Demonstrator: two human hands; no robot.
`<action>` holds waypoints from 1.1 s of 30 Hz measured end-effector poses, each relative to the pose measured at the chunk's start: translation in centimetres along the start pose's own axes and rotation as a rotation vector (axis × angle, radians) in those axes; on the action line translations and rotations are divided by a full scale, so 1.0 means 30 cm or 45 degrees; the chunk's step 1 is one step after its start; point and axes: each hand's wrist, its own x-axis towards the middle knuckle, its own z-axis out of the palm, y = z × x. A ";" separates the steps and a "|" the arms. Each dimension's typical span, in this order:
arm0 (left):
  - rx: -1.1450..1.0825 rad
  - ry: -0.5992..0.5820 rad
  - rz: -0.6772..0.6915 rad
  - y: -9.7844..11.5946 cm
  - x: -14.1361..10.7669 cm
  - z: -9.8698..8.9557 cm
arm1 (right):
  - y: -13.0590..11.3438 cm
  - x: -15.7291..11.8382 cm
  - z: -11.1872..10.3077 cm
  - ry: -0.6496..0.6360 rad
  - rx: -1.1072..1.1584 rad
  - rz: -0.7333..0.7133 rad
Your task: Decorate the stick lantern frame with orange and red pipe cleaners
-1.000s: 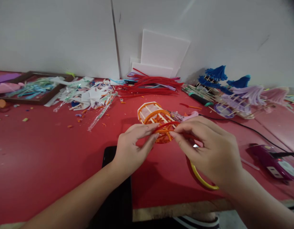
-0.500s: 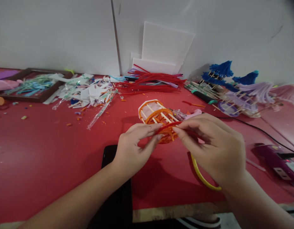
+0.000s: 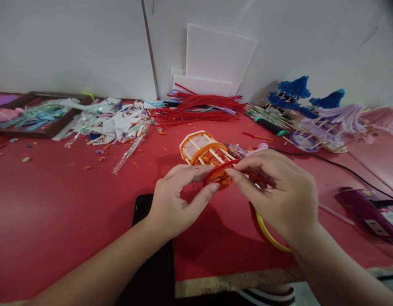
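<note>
Fingertips (image 3: pixel 230 171) of my right hand (image 3: pixel 275 195) are pinching a red strip (image 3: pixel 224 165) above a red tabletop (image 3: pixel 72 216), thumb and forefinger closing on it while the other fingers are curling in behind. Across from them, my left hand (image 3: pixel 173 199) is holding a half-open curve, its forefinger resting along the strip's left side and its thumb tip sitting lower, apart from the forefinger. Whether that thumb is pressing on anything I am not able to tell.

Between the two sets of fingertips, the strip is arching over the near end of an orange-ringed frame (image 3: pixel 201 152). The frame, built with pale sticks, is lying tilted on its side, its pale, angular end panel pointing away from me to the upper left and its near end partly hiding behind my fingers. Exactly where strip and frame are touching, my fingers are making hard to see.

Just beyond my right hand, a pink tool (image 3: pixel 260 147) is lying beside the frame. A yellow band (image 3: pixel 267 235) is curving out from beneath that same hand, while a black phone (image 3: pixel 142 207) is lying under my left forearm. Farther back, a pile of red strips (image 3: pixel 199 111) is spreading before the wall.
</note>
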 end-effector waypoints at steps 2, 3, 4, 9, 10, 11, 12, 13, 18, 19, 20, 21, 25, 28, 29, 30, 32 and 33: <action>0.020 0.002 -0.009 0.002 0.002 -0.001 | -0.007 -0.002 0.002 -0.001 0.007 -0.015; 0.033 0.012 -0.017 0.003 0.003 -0.001 | -0.011 -0.003 0.003 -0.002 0.012 -0.028; 0.051 0.023 -0.027 0.003 0.003 -0.002 | -0.014 -0.004 0.004 0.000 0.014 -0.038; 0.107 0.086 -0.021 -0.002 -0.001 0.000 | -0.024 -0.005 0.005 0.056 -0.032 -0.064; 0.111 0.088 -0.028 -0.003 -0.002 0.001 | -0.024 -0.006 0.004 0.048 -0.034 -0.060; 0.118 0.092 -0.040 -0.005 -0.004 0.001 | -0.023 -0.007 0.004 0.034 -0.029 -0.047; 0.129 0.096 -0.053 -0.007 -0.005 0.002 | -0.022 -0.008 0.004 0.019 -0.013 -0.021; 0.140 0.104 -0.060 -0.008 -0.006 0.003 | -0.020 -0.011 0.004 0.009 0.010 0.010; 0.157 0.119 -0.050 -0.009 -0.004 0.003 | -0.019 -0.026 0.011 0.056 0.097 0.101; 0.155 0.120 -0.048 -0.010 -0.005 0.003 | -0.020 -0.028 0.013 0.060 0.098 0.104; 0.153 0.119 -0.048 -0.011 -0.005 0.003 | -0.020 -0.029 0.015 0.063 0.097 0.109; 0.152 0.121 -0.048 -0.012 -0.006 0.003 | -0.020 -0.028 0.017 0.067 0.096 0.109; 0.157 0.146 -0.075 -0.015 -0.007 0.006 | -0.006 -0.021 0.026 0.104 0.074 0.051; 0.161 0.162 -0.082 -0.012 -0.006 0.008 | 0.013 -0.015 0.030 0.135 0.094 0.050; 0.159 0.163 -0.077 -0.011 -0.005 0.009 | 0.019 -0.014 0.030 0.138 0.093 0.056; 0.155 0.163 -0.077 -0.010 -0.004 0.010 | 0.024 -0.013 0.030 0.134 0.083 0.057; 0.138 0.155 -0.083 -0.008 -0.003 0.010 | 0.032 -0.011 0.031 0.100 0.062 0.031; 0.128 0.147 -0.091 -0.008 -0.003 0.009 | 0.037 -0.010 0.032 0.074 0.061 0.010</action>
